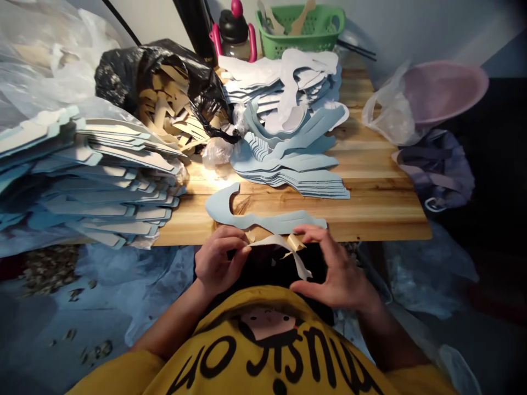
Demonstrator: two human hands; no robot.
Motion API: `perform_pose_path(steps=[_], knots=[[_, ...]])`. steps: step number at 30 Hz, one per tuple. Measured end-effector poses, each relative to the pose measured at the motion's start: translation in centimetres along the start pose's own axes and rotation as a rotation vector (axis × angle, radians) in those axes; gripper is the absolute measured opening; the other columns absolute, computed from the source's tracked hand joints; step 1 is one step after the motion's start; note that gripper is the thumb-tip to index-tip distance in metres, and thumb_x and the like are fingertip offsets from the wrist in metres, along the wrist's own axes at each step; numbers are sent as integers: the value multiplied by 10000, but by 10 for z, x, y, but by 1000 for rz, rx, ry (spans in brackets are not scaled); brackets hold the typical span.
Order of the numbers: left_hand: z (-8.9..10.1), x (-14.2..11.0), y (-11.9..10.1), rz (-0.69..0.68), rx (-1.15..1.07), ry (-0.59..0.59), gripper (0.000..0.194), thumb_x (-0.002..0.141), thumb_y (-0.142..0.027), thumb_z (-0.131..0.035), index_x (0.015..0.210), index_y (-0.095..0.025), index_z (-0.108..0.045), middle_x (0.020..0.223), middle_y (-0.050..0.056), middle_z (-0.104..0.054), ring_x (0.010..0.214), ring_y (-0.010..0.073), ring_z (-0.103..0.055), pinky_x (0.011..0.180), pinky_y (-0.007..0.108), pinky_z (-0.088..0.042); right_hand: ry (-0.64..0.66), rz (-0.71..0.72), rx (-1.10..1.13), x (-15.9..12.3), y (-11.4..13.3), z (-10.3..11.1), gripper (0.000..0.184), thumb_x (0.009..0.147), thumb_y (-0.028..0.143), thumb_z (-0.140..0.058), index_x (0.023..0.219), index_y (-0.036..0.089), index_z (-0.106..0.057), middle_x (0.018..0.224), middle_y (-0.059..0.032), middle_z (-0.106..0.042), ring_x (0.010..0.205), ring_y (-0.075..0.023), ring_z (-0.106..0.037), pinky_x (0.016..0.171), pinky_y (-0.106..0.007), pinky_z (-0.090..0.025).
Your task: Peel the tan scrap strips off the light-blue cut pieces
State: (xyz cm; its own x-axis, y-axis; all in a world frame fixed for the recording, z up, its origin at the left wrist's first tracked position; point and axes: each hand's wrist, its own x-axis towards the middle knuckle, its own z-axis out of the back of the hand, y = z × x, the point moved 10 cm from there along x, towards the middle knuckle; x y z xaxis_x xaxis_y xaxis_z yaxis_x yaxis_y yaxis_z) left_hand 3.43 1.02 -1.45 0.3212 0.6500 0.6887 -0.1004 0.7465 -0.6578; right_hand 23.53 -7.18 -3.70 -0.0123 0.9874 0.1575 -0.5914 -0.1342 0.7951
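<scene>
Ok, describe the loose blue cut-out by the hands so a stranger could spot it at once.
On the wooden table, look at the front edge, just below the big stack of pale blue cut-outs. The lone blue cut-out lies flat by itself, hooked at its left end, its other end reaching the person's right hand.

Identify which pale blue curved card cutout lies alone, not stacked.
The single curved cutout lying flat near the front edge of the wooden table, just beyond the right hand; the others sit in stacks.
</scene>
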Motion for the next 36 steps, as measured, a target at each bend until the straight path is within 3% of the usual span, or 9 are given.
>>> perform_pose_path(steps=[3, 7, 10, 14, 17, 19, 24, 30, 36], knots=[[4, -1, 13, 155, 11, -32, 48, 904, -206, -629, 885, -213, -585, 772, 2, -635, 701, 132, -623, 645, 274, -528, 18, -118, 115, 2, -14, -23, 389, 883, 262, -638, 1249, 270, -506, 1097, -53, -698, 982, -210, -694, 855, -307, -546], [0, -10, 48, 451, 110, 25, 135, 922, -298, -627, 845, -191, -596, 764, 5, -634, 696, 123, -616, 663, 250, -512, 12, -255, 234, -2, -46, -15, 133, 928, 315, -610, 1023, 230, -647, 827, -11, -720, 677, -157, -677, 615, -238, -513], [-11, -12, 64, 545, 184, 106, 198, 932, -344, -605, 815, -183, -606, 717, -4, -635, 653, 116, -600, 631, 227, -485, 17, -287, 221, 3, -62, -6, 224, 924, 383, -622, 826, 193, -688, 707, -7, -685, 599, -139, -616, 555, -227, -463], [-26, -2, 69, 511, 328, 190, 202, 928, -330, -595, 781, -192, -601, 642, -29, -598, 567, 107, -545, 553, 212, -417, -114, -333, 222, 14, -80, 8, 270, 911, 423, -634, 828, 176, -703, 753, -24, -689, 664, -164, -632, 587, -243, -487], [-33, 5, 69, 454, 446, 236, 192, 914, -313, -593, 762, -197, -581, 660, -24, -565, 575, 116, -529, 553, 225, -398, -214, -268, 143, 23, -82, 17, 212, 903, 381, -645, 945, 190, -728, 958, -60, -712, 868, -212, -672, 748, -295, -529], [-37, 6, 70, 443, 474, 271, 175, 906, -301, -588, 766, -197, -579, 730, -8, -563, 618, 125, -542, 580, 236, -413, -263, -210, 48, 26, -79, 22, 166, 888, 344, -660, 912, 193, -726, 1054, -82, -683, 968, -230, -658, 845, -324, -516], [-37, 5, 75, 462, 468, 307, 147, 902, -278, -570, 782, -194, -572, 853, 13, -546, 704, 132, -571, 639, 254, -452, -230, -164, -74, 30, -76, 18, 109, 889, 301, -640, 892, 204, -691, 1071, -90, -646, 987, -232, -644, 861, -333, -506], [-39, 7, 85, 482, 504, 359, 157, 897, -270, -575, 764, -188, -562, 820, 7, -538, 628, 119, -524, 583, 254, -419, -213, -183, -193, 36, -72, 15, 103, 888, 286, -612, 846, 203, -657, 1030, -84, -642, 915, -223, -651, 813, -336, -497], [-42, 7, 91, 525, 550, 429, 180, 908, -268, -552, 749, -184, -545, 841, 17, -545, 681, 135, -540, 644, 271, -430, -217, -186, -273, 40, -69, 14, 114, 878, 283, -607, 805, 202, -638, 994, -70, -645, 868, -209, -649, 793, -329, -481]])
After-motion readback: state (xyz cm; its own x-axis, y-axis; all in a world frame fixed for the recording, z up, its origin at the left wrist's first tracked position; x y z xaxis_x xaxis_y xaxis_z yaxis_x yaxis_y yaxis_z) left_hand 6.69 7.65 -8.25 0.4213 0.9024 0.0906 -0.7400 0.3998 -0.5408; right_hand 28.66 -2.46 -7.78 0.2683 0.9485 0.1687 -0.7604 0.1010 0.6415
